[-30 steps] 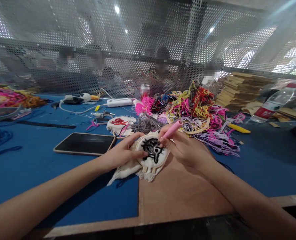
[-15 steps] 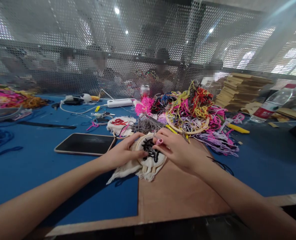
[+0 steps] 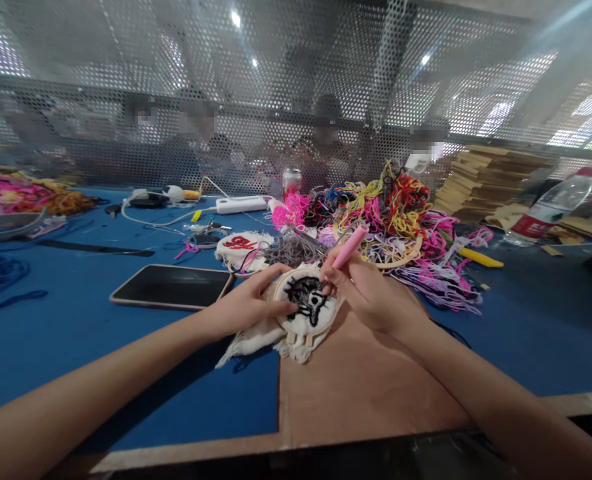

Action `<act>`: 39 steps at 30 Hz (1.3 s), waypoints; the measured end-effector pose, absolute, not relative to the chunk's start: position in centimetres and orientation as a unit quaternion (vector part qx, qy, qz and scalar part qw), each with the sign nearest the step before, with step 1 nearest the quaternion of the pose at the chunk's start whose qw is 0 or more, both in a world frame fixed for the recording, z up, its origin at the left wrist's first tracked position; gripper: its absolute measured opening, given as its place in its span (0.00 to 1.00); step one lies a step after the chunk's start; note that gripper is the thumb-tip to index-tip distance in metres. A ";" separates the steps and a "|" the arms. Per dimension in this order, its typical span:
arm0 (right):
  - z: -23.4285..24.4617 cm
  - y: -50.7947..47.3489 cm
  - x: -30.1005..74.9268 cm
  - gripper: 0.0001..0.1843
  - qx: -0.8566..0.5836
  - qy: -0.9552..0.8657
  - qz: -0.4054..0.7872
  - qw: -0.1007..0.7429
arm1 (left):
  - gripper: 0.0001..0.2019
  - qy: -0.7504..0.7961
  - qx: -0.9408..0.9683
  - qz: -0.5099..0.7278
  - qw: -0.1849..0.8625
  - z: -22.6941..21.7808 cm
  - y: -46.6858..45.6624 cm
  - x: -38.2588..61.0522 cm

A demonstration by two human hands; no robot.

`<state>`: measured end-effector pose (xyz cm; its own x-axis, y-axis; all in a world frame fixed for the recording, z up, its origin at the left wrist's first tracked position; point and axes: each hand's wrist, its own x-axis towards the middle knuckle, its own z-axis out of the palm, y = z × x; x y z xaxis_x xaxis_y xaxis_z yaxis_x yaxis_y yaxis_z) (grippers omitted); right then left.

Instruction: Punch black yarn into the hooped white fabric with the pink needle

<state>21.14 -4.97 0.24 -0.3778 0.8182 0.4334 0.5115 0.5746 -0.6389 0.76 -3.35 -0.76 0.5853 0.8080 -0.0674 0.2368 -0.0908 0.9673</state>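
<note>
A small wooden embroidery hoop [image 3: 306, 303] holds white cloth with a black yarn figure on it. My left hand [image 3: 246, 307] grips the hoop's left rim, fingers closed on it. My right hand [image 3: 371, 293] pinches a pink punch needle pen [image 3: 349, 247], its tip down on the cloth at the figure's right side and its tail pointing up and right. The hoop rests over the edge of a brown board [image 3: 361, 387] on the blue table [image 3: 51, 327].
A dark tablet [image 3: 173, 287] lies left of the hoop. A second stitched cloth with red yarn [image 3: 241, 247] and a big tangle of coloured yarn [image 3: 391, 220] lie behind. Stacked boards [image 3: 486, 180], a water bottle [image 3: 551, 203], a power strip [image 3: 241, 205]. People sit behind a perforated screen.
My right hand pushed the pink pen down into the cloth so it was nearly hidden, then lifted it back up to a slant. My left hand kept its hold on the hoop.
</note>
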 end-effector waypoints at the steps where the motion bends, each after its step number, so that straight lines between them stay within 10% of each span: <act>1: 0.2 -4.9 21.2 0.10 -0.411 -0.804 0.205 0.378 | 0.19 0.377 0.693 0.254 0.559 -0.7 -3.4 0.8; 39: 0.0 -4.9 21.1 0.09 -0.399 -0.859 0.121 0.297 | 0.19 0.379 0.730 0.246 0.512 -0.3 -3.8 0.6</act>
